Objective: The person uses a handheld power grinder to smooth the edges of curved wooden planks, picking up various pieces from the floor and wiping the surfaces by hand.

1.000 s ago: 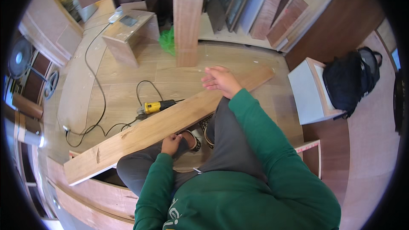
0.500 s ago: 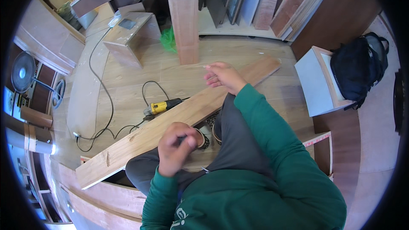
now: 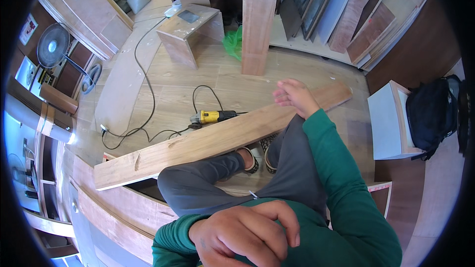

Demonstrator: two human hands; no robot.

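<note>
The single head-mounted fisheye view looks steeply down from the seated person's head onto lap, legs and the wooden floor. The left hand sits very close at the lower edge; the right hand lies farther out over the long wooden plank. Straight edges curve toward the dark circular rim.

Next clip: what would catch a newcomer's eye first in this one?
The long wooden plank lies slantwise across the person's lap, with the right hand at its far end, fingers spread. The left hand is raised close to the camera at the bottom of the view, loosely curled and holding nothing visible. Just beyond the plank, a yellow power tool lies on the wooden floor, its black cable trailing away to the left.
</note>
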